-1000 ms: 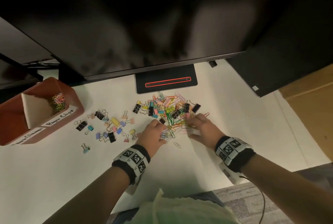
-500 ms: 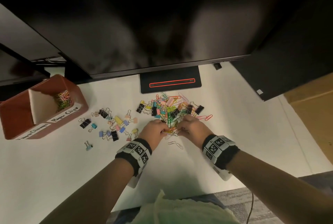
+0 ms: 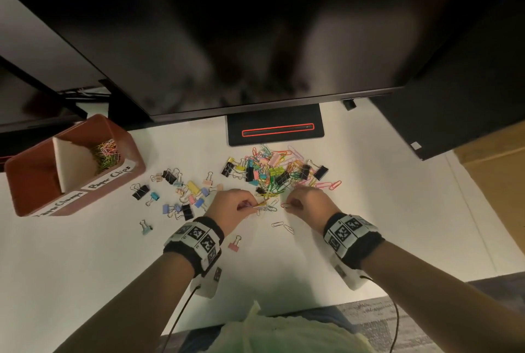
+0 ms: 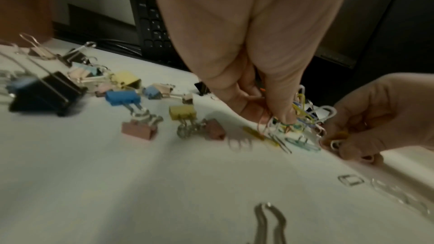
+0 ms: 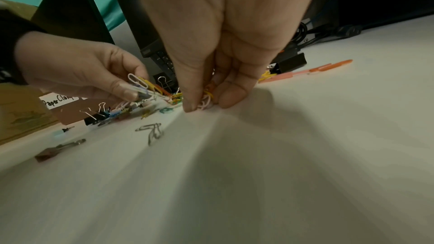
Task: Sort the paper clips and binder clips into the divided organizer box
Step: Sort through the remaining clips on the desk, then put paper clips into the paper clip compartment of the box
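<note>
A mixed pile of coloured paper clips and binder clips (image 3: 277,170) lies on the white desk below the monitor stand. My left hand (image 3: 235,206) pinches a bunch of paper clips (image 4: 288,120) at the pile's near edge. My right hand (image 3: 305,202) pinches a few pink and yellow paper clips (image 5: 206,97) against the desk beside it. Loose binder clips (image 3: 184,193) are scattered left of the hands. The brown divided organizer box (image 3: 76,165) stands at far left, with paper clips in its right compartment (image 3: 106,153).
A black monitor (image 3: 227,40) overhangs the desk, its stand base (image 3: 275,129) just behind the pile. Two plain paper clips (image 3: 282,226) and a pink binder clip (image 3: 234,244) lie between my wrists. The desk's near edge runs below my forearms.
Both hands drew together at the pile's near edge, then pulled slightly apart, each now pinching paper clips. The head view shifted a little.
</note>
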`<act>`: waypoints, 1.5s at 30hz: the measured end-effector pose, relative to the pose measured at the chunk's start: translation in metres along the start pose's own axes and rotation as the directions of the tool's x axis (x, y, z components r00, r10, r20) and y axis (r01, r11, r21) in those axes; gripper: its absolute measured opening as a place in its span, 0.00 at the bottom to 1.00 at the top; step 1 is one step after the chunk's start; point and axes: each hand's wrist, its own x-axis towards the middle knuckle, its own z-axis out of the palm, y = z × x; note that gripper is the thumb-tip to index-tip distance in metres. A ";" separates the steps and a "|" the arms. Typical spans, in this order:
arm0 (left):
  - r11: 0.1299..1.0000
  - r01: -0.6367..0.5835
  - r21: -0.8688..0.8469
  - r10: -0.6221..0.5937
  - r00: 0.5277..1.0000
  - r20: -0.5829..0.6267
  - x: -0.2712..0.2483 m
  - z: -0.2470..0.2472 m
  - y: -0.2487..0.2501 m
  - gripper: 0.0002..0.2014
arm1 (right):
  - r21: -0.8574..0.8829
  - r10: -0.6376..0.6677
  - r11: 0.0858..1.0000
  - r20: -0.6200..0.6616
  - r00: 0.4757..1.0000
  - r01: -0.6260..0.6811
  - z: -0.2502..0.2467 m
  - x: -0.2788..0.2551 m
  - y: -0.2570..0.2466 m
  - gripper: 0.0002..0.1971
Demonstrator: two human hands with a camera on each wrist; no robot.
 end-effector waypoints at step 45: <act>0.996 -0.086 -0.017 0.088 0.990 0.113 -0.036 -0.072 -0.023 0.09 | -0.012 0.223 0.975 -0.018 0.975 -0.223 -0.001 -0.023 -0.059 0.15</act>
